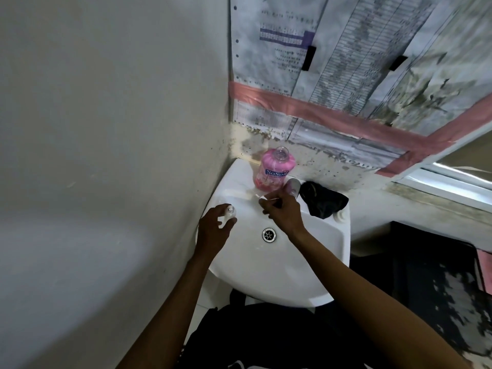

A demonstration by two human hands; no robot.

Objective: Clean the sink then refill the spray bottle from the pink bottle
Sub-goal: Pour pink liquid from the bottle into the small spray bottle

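A white sink (314, 265) fills the middle of the view, its metal drain (269, 234) in the basin. My left hand (213, 230) holds a small clear spray bottle (229, 213) with its top off, upright over the sink's left rim. My right hand (283, 210) holds the sprayer head with its thin white tube (269, 199) over the back of the basin. The pink bottle (274, 169) stands uncapped on the sink's back ledge, just beyond my right hand.
A black cloth (323, 199) lies on the sink's back right ledge next to a grey round object (294, 185). A wall stands close on the left. Papers held with pink tape (319, 107) cover the wall behind. Dark floor lies to the right.
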